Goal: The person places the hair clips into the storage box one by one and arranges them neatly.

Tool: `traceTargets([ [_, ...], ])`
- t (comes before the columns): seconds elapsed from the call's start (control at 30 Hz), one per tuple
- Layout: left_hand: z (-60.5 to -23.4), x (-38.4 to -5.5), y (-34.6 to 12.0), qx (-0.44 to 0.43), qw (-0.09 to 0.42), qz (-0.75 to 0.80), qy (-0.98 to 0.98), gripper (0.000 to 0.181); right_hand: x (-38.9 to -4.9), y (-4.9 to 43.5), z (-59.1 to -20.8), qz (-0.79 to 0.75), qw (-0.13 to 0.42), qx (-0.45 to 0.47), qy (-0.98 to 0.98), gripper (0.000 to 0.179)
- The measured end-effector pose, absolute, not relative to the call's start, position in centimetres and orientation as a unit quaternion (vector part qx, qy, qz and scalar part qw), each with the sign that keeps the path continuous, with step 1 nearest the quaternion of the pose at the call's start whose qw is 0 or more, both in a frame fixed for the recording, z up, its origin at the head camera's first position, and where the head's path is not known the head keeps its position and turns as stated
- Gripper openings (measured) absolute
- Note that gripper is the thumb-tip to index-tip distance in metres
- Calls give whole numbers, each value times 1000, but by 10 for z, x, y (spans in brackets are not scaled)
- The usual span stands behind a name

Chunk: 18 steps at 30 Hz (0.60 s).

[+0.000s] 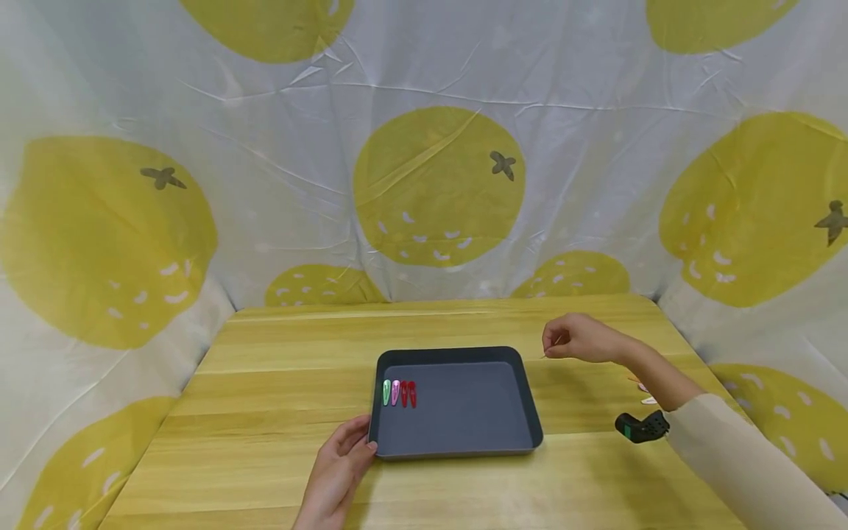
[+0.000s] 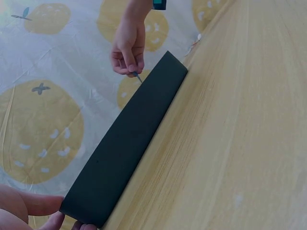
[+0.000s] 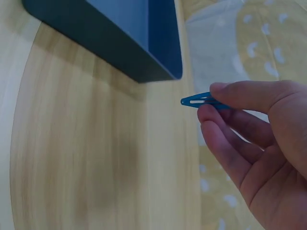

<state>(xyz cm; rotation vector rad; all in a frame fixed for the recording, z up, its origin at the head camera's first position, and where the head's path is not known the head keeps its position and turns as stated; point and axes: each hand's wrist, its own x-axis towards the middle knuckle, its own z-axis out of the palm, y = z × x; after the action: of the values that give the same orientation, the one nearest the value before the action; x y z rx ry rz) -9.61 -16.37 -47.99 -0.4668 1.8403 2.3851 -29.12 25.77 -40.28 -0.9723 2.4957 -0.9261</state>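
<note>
A dark grey rectangular tray (image 1: 470, 408) lies on the wooden table. My left hand (image 1: 338, 467) grips its near left corner, thumb and fingers about the rim (image 2: 79, 211). Inside the tray, along its left side, a green hair clip (image 1: 387, 392), a pink hair clip (image 1: 395, 392) and two red hair clips (image 1: 408, 394) stand side by side in a row. To the right of the tray my right hand (image 1: 586, 340) is raised above the table. It pinches a blue snap hair clip (image 3: 193, 101) between thumb and fingertips, its narrow end pointing outward.
Near the table's right edge, partly behind my right forearm, lie a white clip (image 1: 648, 401) and other small bits. A black device (image 1: 641, 427) sits at my right wrist. A lemon-print cloth (image 1: 424, 81) hangs around the back and sides of the table.
</note>
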Motion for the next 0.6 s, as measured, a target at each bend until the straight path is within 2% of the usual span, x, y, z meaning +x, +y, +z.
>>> traceTargets([
  [0.43,-479,-96,-164,-154,48,783,600,57,-296,209,-401,-331,140,-372,856,14],
  [0.6,-479,-95,-165,-153,48,783,600,58,-299,194,-405,-325,141,-393,849,8],
])
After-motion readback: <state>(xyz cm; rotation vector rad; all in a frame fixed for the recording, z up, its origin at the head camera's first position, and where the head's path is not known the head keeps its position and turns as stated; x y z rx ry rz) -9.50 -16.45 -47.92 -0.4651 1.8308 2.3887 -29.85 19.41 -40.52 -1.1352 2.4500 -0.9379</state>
